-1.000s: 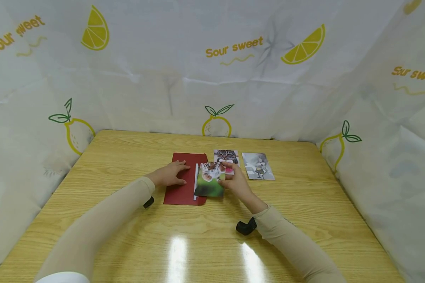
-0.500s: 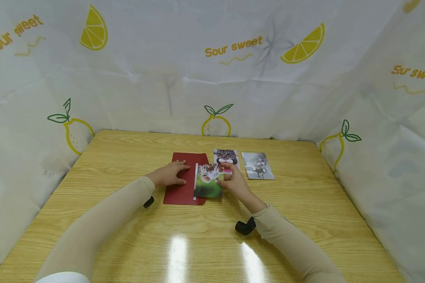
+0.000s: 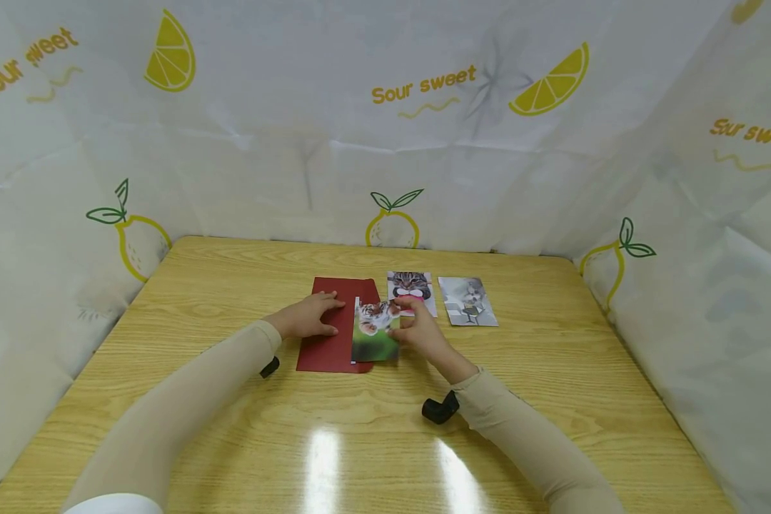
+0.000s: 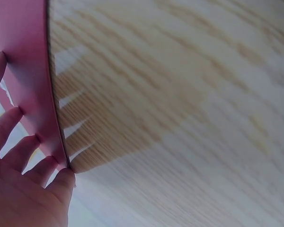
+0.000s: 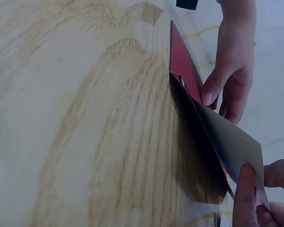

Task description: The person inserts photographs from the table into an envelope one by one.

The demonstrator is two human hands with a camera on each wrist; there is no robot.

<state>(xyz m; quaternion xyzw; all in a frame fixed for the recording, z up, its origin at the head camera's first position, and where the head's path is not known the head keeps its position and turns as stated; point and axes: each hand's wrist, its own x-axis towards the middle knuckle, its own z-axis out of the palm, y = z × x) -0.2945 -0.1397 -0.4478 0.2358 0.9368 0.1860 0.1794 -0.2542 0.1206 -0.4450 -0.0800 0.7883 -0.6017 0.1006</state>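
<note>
Red envelope [image 3: 333, 351] lies on a table [image 3: 244, 442] beneath a left hand [image 3: 305, 316], fingers spread; over the envelope's right side, a tiger card [image 3: 374, 346] is pinched by a right hand [image 3: 424, 333] near a cat card [image 3: 411, 280], grey card [image 3: 467, 301] farthest right.

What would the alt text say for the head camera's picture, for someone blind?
A person's right hand pinches a tiger-cub photo over the right side of a red envelope, while the left hand rests on its left side. A cat picture and a pale gray picture lie farther right on a wooden table.
</note>
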